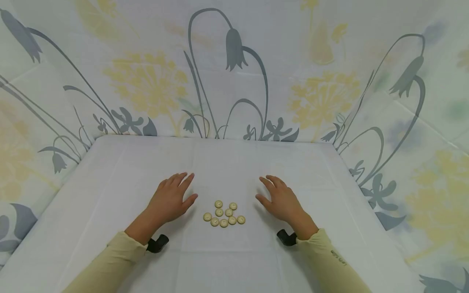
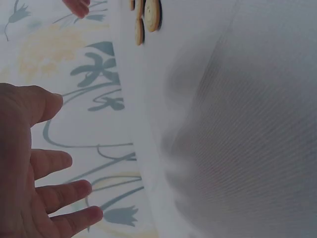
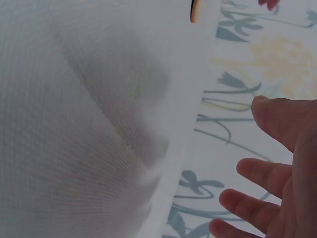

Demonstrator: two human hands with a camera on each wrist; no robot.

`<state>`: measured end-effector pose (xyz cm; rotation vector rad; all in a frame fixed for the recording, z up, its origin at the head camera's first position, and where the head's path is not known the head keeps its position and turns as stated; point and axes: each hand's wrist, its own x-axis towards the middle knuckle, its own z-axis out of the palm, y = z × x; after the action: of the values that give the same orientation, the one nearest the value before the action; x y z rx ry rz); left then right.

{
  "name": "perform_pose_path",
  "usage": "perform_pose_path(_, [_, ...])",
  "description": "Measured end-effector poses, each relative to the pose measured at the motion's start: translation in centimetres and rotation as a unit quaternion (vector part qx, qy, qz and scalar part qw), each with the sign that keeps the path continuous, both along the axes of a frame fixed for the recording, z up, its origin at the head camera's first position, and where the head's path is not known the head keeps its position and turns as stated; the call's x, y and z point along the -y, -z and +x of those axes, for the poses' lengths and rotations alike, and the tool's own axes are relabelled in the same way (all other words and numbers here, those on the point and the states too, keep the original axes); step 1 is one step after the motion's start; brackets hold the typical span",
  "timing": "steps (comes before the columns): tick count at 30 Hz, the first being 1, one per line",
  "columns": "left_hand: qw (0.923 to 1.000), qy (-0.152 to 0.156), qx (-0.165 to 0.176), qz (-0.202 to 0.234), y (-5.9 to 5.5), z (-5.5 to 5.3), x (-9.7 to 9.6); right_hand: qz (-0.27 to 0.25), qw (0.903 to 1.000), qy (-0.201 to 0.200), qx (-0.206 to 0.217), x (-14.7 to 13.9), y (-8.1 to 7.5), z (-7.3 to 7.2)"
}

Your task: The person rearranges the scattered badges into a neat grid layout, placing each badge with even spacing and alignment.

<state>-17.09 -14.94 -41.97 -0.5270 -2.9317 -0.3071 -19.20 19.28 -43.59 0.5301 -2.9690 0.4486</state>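
Observation:
Several round wooden buttons lie flat on the white cloth between my hands. Five or so would not be counted here; they form a curved lower row with two short pairs above it. My left hand hovers to the left of the buttons, fingers spread and thumb apart, holding nothing. To their right my right hand is also raised over the cloth with loose, parted fingers and nothing in it. In the left wrist view a few buttons show at the top; in the right wrist view just one button edge shows.
A white cloth covers the table. Hanging fabric printed with grey and yellow flowers stands behind it and along both sides. A black wrist device sits under the left wrist, another black device under the right.

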Motion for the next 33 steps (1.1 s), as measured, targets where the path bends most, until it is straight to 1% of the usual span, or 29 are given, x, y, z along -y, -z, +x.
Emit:
perform_pose_path(4, [0.9999,0.013,-0.001,0.002,0.6,0.1,-0.3,-0.001,0.9999,-0.012,0.009,0.6,0.0,0.3])
perform_pose_path(9, [0.9997,0.019,0.012,0.003,0.7,0.4,-0.6,0.001,0.9995,-0.027,0.018,1.3,0.2,0.7])
perform_pose_path(16, [0.9983,0.025,0.045,0.027,1.1,0.6,-1.4,0.005,0.9989,-0.039,0.026,2.2,0.7,1.1])
perform_pose_path(24, [0.9954,0.021,0.077,0.054,1.9,0.5,-2.1,-0.024,0.9974,-0.049,0.046,3.0,0.6,1.5])
perform_pose_path(31, [0.9920,0.044,0.094,0.072,2.4,0.5,-2.4,-0.033,0.9963,-0.056,0.056,3.4,0.6,1.6])
perform_pose_path(33, [0.9902,0.048,0.105,0.078,2.4,0.5,-2.5,-0.036,0.9959,-0.058,0.059,3.5,0.6,1.6])
